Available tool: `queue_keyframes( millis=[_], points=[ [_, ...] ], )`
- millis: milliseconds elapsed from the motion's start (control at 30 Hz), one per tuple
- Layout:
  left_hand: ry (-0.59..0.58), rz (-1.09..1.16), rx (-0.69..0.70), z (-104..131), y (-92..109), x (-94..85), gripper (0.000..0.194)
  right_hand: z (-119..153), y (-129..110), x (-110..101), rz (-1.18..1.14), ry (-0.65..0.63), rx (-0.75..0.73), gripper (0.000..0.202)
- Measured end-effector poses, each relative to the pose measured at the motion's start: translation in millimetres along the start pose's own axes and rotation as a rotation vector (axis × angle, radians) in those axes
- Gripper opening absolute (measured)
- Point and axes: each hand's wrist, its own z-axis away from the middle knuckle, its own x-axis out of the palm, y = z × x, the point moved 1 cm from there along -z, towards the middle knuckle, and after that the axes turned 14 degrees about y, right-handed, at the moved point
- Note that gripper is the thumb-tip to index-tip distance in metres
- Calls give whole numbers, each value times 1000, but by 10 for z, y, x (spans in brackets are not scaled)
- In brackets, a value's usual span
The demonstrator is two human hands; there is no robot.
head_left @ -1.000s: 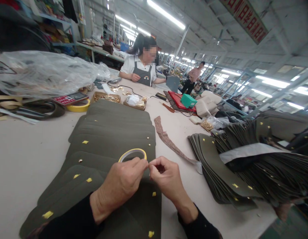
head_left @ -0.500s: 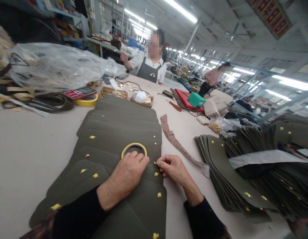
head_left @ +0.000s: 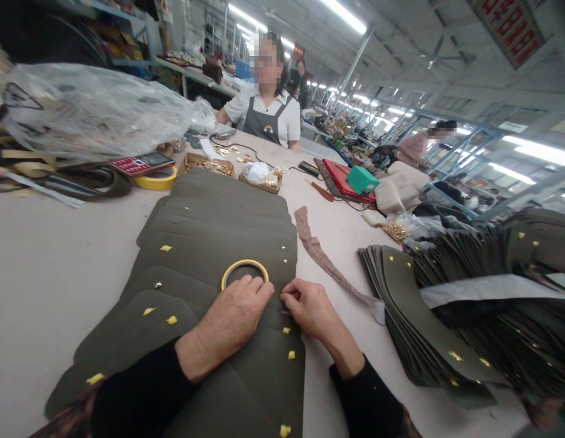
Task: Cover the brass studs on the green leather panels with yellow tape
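Overlapping dark olive panels (head_left: 218, 213) lie in a long stack before me, dotted with small yellow tape pieces (head_left: 171, 320) and a few shiny metal studs (head_left: 159, 285). My left hand (head_left: 232, 319) is closed on the near side of a yellow tape roll (head_left: 245, 263), resting over the panels. At the stack's right edge, my right hand (head_left: 310, 307) has thumb and forefinger pinched together. Whatever lies between those fingertips is too small and hidden to make out. Just below them sits another bit of yellow tape (head_left: 287, 330).
A fanned pile of similar panels (head_left: 401, 316) stands on the right, with a brown fabric strip (head_left: 321, 258) nearer. Boxes of gold hardware (head_left: 208, 165), another tape roll (head_left: 157, 179) and a plastic bag (head_left: 100, 115) lie farther back. A person (head_left: 271, 115) is across the table.
My right hand has shifted slightly left onto the panel edge, and the stud seen at its fingertips is now hidden. The person opposite has lowered a raised hand.
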Motion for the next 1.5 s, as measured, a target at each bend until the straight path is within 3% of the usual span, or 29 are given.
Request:
queue_keyframes(
  millis=[100, 167, 267, 367, 433, 500, 667, 767, 867, 967, 1033, 1133, 1200, 1333, 1500],
  points=[
    [17, 3, 6, 6, -15, 15, 17, 14, 26, -39, -28, 24, 46, 31],
    [41, 6, 20, 11, -19, 24, 16, 65, 62, -88, -103, 84, 21, 22],
    [73, 3, 30, 1, -21, 19, 14, 170, 101, -155, -98, 170, -206, 7],
    [85, 15, 16, -26, -29, -8, 15, 236, 90, -149, 75, 98, -477, 15],
    [86, 42, 17, -35, -38, -27, 16, 231, 63, -108, 189, 41, -550, 19],
    [91, 70, 31, -30, -45, -38, 16, 186, 32, -59, 262, 26, -507, 19],
    [125, 107, 79, 9, -49, -74, 16, 39, -35, 7, 225, -5, -162, 14],
    [175, 110, 113, 20, -57, -116, 18, 18, -65, -37, 171, -37, -33, 15],
    [273, 157, 123, 22, -81, -140, 20, 65, -71, -122, 46, -213, 44, 16],
    [364, 247, 114, 19, -107, -128, 23, 133, -68, -198, -60, -356, 26, 18],
    [375, 278, 112, 16, -115, -109, 32, 162, -76, -227, -142, -250, -21, 19],
    [365, 276, 109, 19, -110, -87, 48, 186, -115, -235, -312, 64, -114, 19],
    [366, 265, 103, 28, -99, -83, 50, 197, -157, -222, -366, 178, -241, 19],
    [347, 238, 110, 49, -66, -88, 48, 204, -231, -177, -303, 211, -479, 18],
    [320, 272, 120, 53, -50, -82, 41, 198, -230, -97, -192, 271, -602, 19]
  ],
)
